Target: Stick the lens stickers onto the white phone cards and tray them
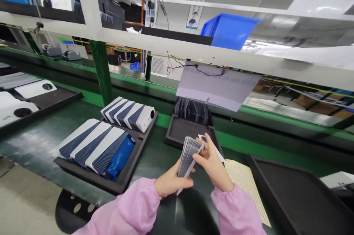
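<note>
A fanned stack of thin, pale phone back panels (188,157) stands upright between my hands, above the green bench. My left hand (174,181) wraps round its lower part, thumb across the near side. My right hand (211,159) pinches the upper right corner of the stack with thumb and fingers. Behind my right hand is a white panel with a dark camera circle (203,138), partly covered by the fingers. Just beyond, a black tray (179,130) holds dark panels (191,110) standing at its back.
Left, a black foam tray (121,185) carries fanned rows of white and blue panels (96,146). More trays (63,96) lie far left. On the right are a perforated cream sheet (247,181) and a black tray (301,190). A paper sheet (215,83) hangs below the shelf, which bears a blue bin (229,32).
</note>
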`<action>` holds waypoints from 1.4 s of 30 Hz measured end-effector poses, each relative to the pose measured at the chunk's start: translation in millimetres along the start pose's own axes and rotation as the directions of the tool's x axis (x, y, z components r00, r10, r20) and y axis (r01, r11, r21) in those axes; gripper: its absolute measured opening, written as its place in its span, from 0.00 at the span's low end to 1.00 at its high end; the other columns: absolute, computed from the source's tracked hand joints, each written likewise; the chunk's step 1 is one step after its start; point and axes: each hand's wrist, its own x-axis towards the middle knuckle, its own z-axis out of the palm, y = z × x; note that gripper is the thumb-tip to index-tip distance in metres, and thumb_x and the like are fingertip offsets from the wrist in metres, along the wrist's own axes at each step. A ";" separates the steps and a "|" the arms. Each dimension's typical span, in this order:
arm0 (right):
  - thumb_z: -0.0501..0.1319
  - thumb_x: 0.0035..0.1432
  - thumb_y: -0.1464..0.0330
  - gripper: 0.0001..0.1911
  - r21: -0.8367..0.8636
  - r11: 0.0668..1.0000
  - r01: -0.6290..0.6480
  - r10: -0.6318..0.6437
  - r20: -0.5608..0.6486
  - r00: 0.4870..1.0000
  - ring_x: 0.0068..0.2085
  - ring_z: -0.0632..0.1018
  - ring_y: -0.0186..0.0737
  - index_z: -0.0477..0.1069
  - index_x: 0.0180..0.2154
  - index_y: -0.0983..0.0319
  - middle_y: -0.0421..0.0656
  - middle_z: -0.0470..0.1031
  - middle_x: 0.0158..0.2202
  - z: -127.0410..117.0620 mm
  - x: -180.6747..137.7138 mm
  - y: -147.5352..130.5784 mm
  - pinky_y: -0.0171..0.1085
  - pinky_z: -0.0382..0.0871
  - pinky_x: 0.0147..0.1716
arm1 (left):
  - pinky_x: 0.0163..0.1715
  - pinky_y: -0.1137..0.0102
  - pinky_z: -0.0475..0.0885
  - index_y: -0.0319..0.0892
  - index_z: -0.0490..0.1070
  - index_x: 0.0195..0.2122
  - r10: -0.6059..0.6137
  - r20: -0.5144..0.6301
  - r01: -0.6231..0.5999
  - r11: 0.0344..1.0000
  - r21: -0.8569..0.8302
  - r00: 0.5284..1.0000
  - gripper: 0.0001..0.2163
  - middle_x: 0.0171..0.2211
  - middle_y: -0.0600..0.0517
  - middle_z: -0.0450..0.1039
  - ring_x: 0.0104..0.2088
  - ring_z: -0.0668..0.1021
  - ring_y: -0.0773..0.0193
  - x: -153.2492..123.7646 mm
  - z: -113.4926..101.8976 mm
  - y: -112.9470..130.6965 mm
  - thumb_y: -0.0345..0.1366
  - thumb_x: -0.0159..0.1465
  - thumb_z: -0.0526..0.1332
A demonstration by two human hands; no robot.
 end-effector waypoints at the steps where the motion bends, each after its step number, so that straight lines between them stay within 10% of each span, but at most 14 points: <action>1: 0.68 0.42 0.61 0.48 -0.043 0.999 -0.004 0.004 -0.004 1.000 0.49 0.72 0.47 0.46 0.61 0.55 0.51 0.56 0.59 3.2 5.1 -3.5 0.45 0.70 0.45 | 0.34 0.69 0.67 0.47 0.60 0.55 0.011 0.008 -0.012 1.000 0.022 1.000 0.34 0.45 0.48 0.64 0.35 0.72 0.66 -1.0 -0.6 1.1 0.28 0.46 0.67; 11: 0.66 0.46 0.57 0.23 -0.221 0.975 0.012 0.032 0.195 0.980 0.32 0.73 0.38 0.66 0.43 0.59 0.40 0.73 0.34 15.5 32.1 -20.5 0.36 0.69 0.31 | 0.35 0.54 0.72 0.52 0.59 0.53 -0.090 0.200 0.154 0.931 -0.331 0.976 0.25 0.55 0.44 0.55 0.54 0.65 0.44 -2.0 -14.0 4.3 0.45 0.55 0.63; 22: 0.67 0.43 0.57 0.30 -0.387 0.921 -0.043 0.019 -0.065 0.998 0.46 0.71 0.48 0.65 0.47 0.62 0.47 0.71 0.44 3.1 50.5 14.1 0.47 0.63 0.48 | 0.30 0.53 0.74 0.38 0.66 0.47 -0.221 0.169 0.277 0.813 -0.512 0.961 0.21 0.41 0.43 0.72 0.38 0.77 0.50 4.4 -2.9 14.5 0.27 0.52 0.64; 28: 0.70 0.37 0.59 0.36 -0.007 0.955 -0.297 0.297 0.059 0.953 0.36 0.76 0.41 0.62 0.49 0.60 0.41 0.74 0.36 -3.9 52.8 13.0 0.38 0.71 0.35 | 0.37 0.45 0.71 0.38 0.66 0.50 -0.190 0.162 0.249 0.804 -0.540 0.968 0.19 0.44 0.41 0.72 0.42 0.76 0.49 4.9 -5.9 16.5 0.32 0.57 0.62; 42: 0.68 0.43 0.56 0.20 -0.212 0.928 -0.306 0.290 -0.103 0.951 0.23 0.71 0.34 0.66 0.30 0.63 0.39 0.71 0.23 -10.5 61.1 19.5 0.31 0.61 0.20 | 0.44 0.42 0.64 0.37 0.64 0.54 -0.180 0.306 0.324 0.788 -0.524 0.935 0.23 0.46 0.39 0.72 0.45 0.75 0.44 1.0 -15.4 22.5 0.30 0.55 0.62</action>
